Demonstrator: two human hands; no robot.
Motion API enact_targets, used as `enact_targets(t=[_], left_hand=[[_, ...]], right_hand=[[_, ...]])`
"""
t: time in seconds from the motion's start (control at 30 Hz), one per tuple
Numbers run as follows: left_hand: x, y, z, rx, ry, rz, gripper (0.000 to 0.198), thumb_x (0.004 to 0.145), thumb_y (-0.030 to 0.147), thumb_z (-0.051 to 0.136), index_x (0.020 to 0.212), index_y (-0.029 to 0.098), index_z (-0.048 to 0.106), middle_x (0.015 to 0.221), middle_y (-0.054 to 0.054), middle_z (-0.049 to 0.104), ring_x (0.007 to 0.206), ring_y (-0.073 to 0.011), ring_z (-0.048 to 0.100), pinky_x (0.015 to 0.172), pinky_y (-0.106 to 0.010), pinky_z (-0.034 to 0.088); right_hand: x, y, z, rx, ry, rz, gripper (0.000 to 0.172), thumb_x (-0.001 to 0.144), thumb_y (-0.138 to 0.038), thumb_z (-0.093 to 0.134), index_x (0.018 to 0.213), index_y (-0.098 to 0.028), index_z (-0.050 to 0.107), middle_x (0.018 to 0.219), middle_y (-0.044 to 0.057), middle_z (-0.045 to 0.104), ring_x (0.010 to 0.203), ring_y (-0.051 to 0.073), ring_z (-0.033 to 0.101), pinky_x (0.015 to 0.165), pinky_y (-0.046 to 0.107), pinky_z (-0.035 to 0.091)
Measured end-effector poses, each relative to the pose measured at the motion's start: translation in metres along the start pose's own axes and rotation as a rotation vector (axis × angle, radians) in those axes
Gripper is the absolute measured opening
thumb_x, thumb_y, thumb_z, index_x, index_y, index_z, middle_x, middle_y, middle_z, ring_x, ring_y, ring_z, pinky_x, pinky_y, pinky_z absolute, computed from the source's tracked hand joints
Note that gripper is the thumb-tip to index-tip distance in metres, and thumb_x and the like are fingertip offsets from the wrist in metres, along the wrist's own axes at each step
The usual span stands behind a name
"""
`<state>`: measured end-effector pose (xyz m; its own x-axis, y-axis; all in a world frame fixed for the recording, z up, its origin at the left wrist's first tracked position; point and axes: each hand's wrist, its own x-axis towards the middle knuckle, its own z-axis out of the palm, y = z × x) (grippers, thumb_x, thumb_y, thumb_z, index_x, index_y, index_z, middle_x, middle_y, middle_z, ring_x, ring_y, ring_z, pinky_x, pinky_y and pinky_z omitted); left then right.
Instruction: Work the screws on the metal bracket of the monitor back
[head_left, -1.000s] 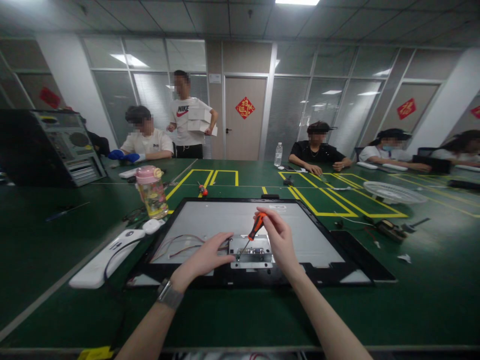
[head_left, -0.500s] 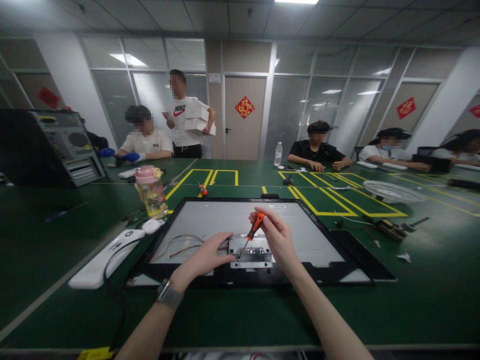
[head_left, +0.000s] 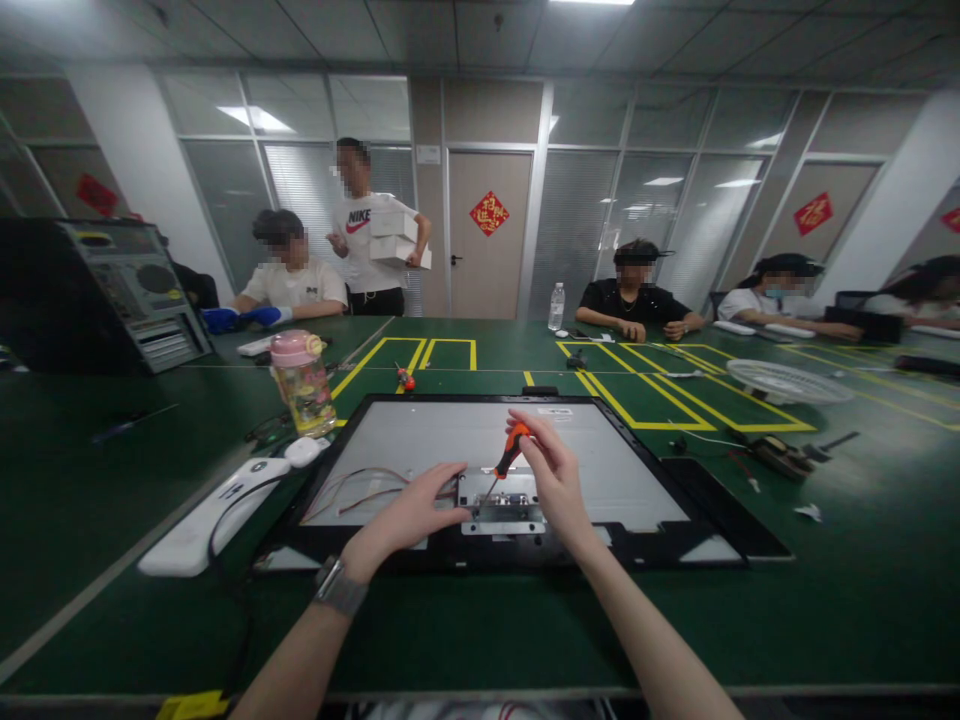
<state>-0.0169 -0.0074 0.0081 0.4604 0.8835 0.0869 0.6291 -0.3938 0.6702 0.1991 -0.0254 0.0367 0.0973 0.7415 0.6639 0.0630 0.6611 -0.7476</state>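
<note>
A flat display panel point(head_left: 615, 480) with a black frame lies on the table in front of me, its grey back facing up. On its near middle sits a silver metal bracket point(head_left: 491, 520) with connector ports. My left hand point(head_left: 416, 508) grips the bracket's left side, thumb near and fingers on the far side. In my right hand point(head_left: 559, 480) is an orange and black screwdriver point(head_left: 512, 450), held tilted by the handle between thumb and fingers. Its tip points down at the bracket's left part; the exact contact is too small to tell. Thin wires point(head_left: 367, 472) lie left of the bracket.
Left of the panel are a white power bank point(head_left: 210, 520) with a black cable and a pink-lidded bottle point(head_left: 301, 385). A computer case point(head_left: 97, 295) stands farther left. To the right lies a black slab point(head_left: 720, 500). People sit across the green table point(head_left: 487, 640).
My right hand and the screwdriver handle have shifted very slightly. My left hand stays on the bracket. Across the table, a co-worker's blue-gloved hands have lowered a little.
</note>
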Motion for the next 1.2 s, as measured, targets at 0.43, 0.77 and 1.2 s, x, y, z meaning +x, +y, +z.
enact_targets(t=[0.43, 0.77, 1.2], left_hand=[[0.001, -0.002, 0.0, 0.001, -0.011, 0.008, 0.068, 0.08, 0.042, 0.067, 0.143, 0.022, 0.05, 0.151, -0.009, 0.049, 0.138, -0.0276, 0.045, 0.117, -0.037, 0.03], [0.001, -0.004, 0.0, 0.016, -0.017, 0.01, 0.067, 0.082, 0.041, 0.066, 0.143, 0.022, 0.048, 0.152, -0.008, 0.048, 0.138, -0.0266, 0.045, 0.116, -0.035, 0.031], [0.001, -0.002, 0.0, 0.022, -0.016, 0.007, 0.065, 0.082, 0.043, 0.065, 0.143, 0.024, 0.049, 0.152, -0.008, 0.048, 0.138, -0.0277, 0.045, 0.116, -0.038, 0.031]], right_hand=[[-0.002, 0.004, 0.004, -0.032, -0.08, -0.001, 0.036, 0.094, -0.028, 0.056, 0.13, -0.026, 0.062, 0.11, 0.008, 0.07, 0.095, 0.021, 0.069, 0.084, 0.039, 0.058], [0.002, -0.001, -0.003, -0.296, 0.239, -0.144, 0.032, 0.088, -0.024, 0.065, 0.121, -0.024, 0.067, 0.094, 0.005, 0.067, 0.074, 0.017, 0.062, 0.069, 0.035, 0.057], [0.003, -0.002, -0.004, -0.454, 0.186, -0.301, 0.027, 0.09, -0.02, 0.064, 0.116, -0.024, 0.066, 0.088, 0.004, 0.064, 0.071, 0.017, 0.06, 0.066, 0.033, 0.054]])
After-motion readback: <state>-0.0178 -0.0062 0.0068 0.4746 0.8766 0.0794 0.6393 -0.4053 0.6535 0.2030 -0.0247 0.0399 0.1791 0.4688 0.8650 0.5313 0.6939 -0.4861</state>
